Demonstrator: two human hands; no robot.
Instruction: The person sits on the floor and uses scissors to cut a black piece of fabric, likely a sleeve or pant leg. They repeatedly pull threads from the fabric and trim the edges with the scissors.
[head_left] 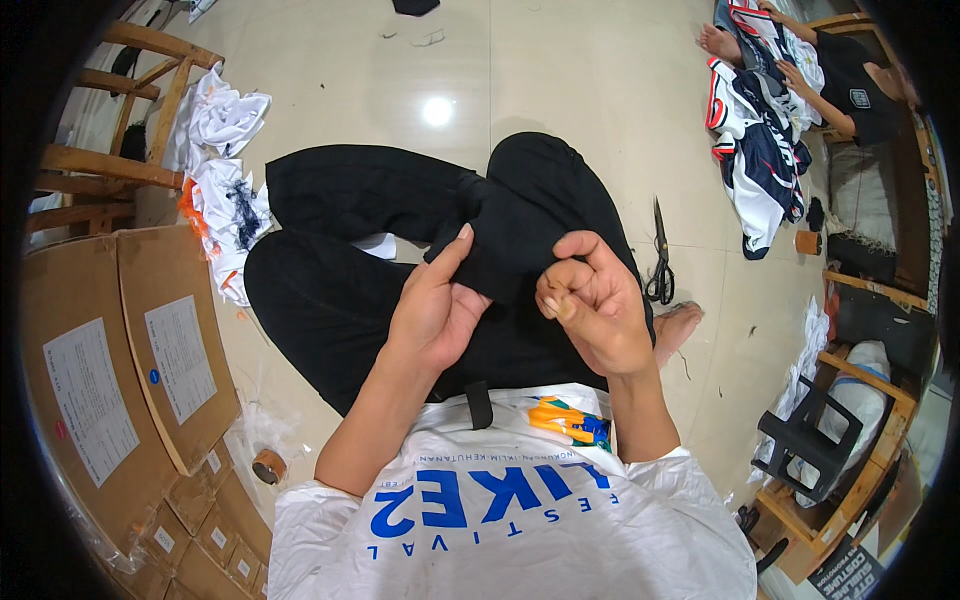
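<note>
A black piece of cloth lies over my crossed legs in black trousers. My left hand grips its left edge, thumb on top and fingers underneath. Beside its right edge, my right hand is raised with the fingers curled in. The thumb of that hand presses against the bent fingers; anything pinched there is too small to make out. A pair of black-handled scissors lies on the floor to the right of my knee, near my bare foot.
Cardboard boxes stand at the left, beside white garments and a wooden rack. A tape roll sits near them. At the upper right, a person handles a navy-and-white jersey. A black plastic stool is at the lower right.
</note>
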